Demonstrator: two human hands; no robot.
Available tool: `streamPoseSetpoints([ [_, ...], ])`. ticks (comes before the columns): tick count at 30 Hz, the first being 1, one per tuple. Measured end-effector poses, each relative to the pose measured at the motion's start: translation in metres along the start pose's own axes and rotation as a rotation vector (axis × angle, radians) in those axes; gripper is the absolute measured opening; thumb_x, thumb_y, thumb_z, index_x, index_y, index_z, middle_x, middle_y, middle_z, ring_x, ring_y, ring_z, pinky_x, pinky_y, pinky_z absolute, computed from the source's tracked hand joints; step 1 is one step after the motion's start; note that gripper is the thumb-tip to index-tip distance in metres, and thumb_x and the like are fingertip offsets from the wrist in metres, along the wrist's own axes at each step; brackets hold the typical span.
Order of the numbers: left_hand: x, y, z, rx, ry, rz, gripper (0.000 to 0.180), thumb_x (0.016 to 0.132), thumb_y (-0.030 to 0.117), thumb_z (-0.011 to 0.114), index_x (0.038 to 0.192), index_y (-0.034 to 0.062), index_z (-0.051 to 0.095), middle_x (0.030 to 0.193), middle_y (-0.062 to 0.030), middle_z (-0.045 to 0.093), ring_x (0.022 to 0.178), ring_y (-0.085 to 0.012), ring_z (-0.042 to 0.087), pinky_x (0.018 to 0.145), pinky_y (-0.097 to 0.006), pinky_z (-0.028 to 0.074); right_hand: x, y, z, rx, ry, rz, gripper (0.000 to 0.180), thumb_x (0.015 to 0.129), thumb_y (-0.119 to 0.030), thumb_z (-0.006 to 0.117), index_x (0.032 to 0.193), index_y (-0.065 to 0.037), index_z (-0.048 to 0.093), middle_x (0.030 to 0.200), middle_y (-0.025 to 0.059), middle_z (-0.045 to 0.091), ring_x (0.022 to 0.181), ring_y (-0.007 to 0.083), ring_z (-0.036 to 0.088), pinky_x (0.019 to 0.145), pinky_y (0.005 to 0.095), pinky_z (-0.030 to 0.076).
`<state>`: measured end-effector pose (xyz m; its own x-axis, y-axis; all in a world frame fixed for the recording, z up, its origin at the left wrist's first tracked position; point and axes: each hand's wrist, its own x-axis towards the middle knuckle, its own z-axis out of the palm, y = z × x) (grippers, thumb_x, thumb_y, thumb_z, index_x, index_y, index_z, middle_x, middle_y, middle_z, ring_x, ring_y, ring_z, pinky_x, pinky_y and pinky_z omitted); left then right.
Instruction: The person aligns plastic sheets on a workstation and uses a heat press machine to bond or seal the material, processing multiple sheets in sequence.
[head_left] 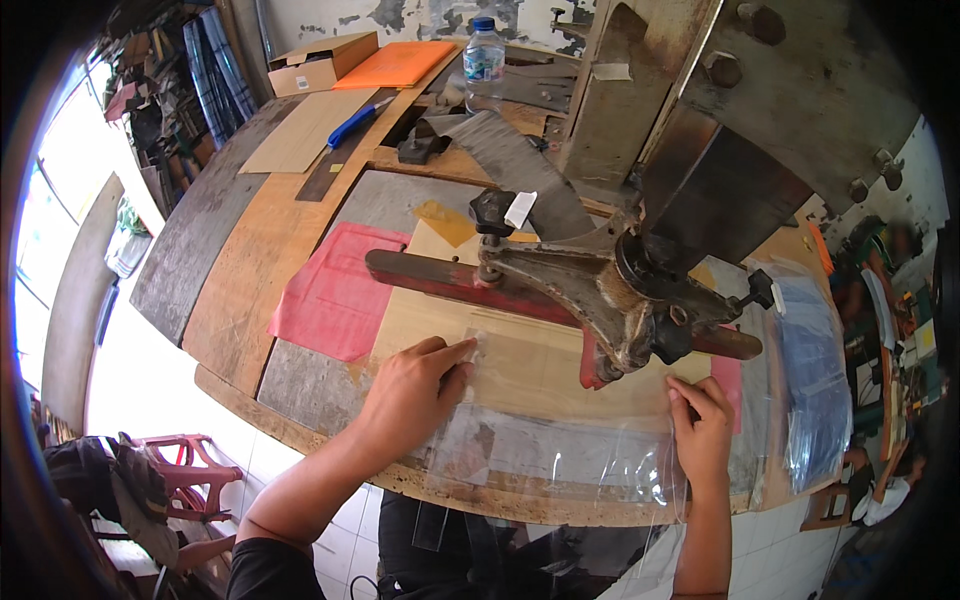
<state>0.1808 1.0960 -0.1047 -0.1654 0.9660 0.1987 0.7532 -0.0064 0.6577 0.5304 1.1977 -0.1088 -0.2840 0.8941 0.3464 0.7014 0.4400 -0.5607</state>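
A clear plastic sheet [560,455] lies over the front of the worktable and hangs past its near edge. My left hand [415,390] is closed in a pinch at the sheet's far left corner. At its far right corner, my right hand [702,425] pinches it between thumb and fingers. Under the sheet's far edge is a tan board [515,365], with a red sheet [335,290] showing to its left. Just beyond my hands, a dark metal bar [440,275] crosses above the board, carried by a cast bracket [570,265] of a heavy press.
A stack of clear bluish sheets [815,385] lies at the table's right. Toward the back are a blue utility knife [352,125], a cardboard box [323,65], an orange packet [397,65] and a water bottle [484,65]. A red stool [185,475] stands on the left; people are at far right.
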Motion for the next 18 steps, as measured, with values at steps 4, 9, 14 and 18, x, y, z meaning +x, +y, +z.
streamPoseSetpoints([
  [4, 0.004, 0.003, 0.003, 0.029, -0.004, 0.0, 0.03, 0.097, 0.013, 0.064, 0.123, 0.0019, 0.072, 0.094, -0.0185, 0.067, 0.085, -0.0399, 0.067, 0.077, -0.047, 0.053, 0.007, 0.002, -0.002, -0.049, -0.023, 0.051, 0.019, 0.093, -0.004, 0.072, 0.11, -0.003, 0.079, 0.082, 0.009, 0.058, 0.068, 0.0213, 0.057, 0.062, 0.0345, 0.045],
  [9, 0.011, -0.002, 0.011, 0.02, 0.025, 0.008, 0.029, 0.096, 0.013, 0.065, 0.123, 0.0027, 0.072, 0.091, -0.0173, 0.065, 0.081, -0.0376, 0.065, 0.075, -0.045, 0.052, 0.011, 0.008, -0.001, -0.034, -0.021, 0.059, 0.018, 0.092, -0.005, 0.073, 0.109, -0.003, 0.079, 0.082, 0.0094, 0.057, 0.07, 0.0219, 0.058, 0.062, 0.035, 0.045],
  [14, 0.014, -0.003, 0.011, -0.031, 0.056, -0.004, 0.029, 0.095, 0.01, 0.066, 0.122, 0.0024, 0.073, 0.086, -0.0159, 0.062, 0.072, -0.0341, 0.063, 0.07, -0.042, 0.05, 0.011, 0.007, 0.003, -0.029, 0.052, -0.031, 0.015, 0.093, -0.003, 0.072, 0.107, 0.0, 0.078, 0.078, 0.0077, 0.053, 0.067, 0.0181, 0.052, 0.06, 0.0323, 0.04],
  [18, 0.015, -0.006, 0.011, -0.007, 0.068, -0.006, 0.03, 0.094, 0.008, 0.066, 0.123, 0.0022, 0.072, 0.086, -0.016, 0.062, 0.071, -0.0333, 0.063, 0.069, -0.041, 0.05, 0.01, 0.007, 0.007, -0.042, 0.066, -0.057, 0.014, 0.093, -0.003, 0.072, 0.106, 0.001, 0.077, 0.078, 0.0086, 0.054, 0.067, 0.0195, 0.053, 0.061, 0.0335, 0.041],
])
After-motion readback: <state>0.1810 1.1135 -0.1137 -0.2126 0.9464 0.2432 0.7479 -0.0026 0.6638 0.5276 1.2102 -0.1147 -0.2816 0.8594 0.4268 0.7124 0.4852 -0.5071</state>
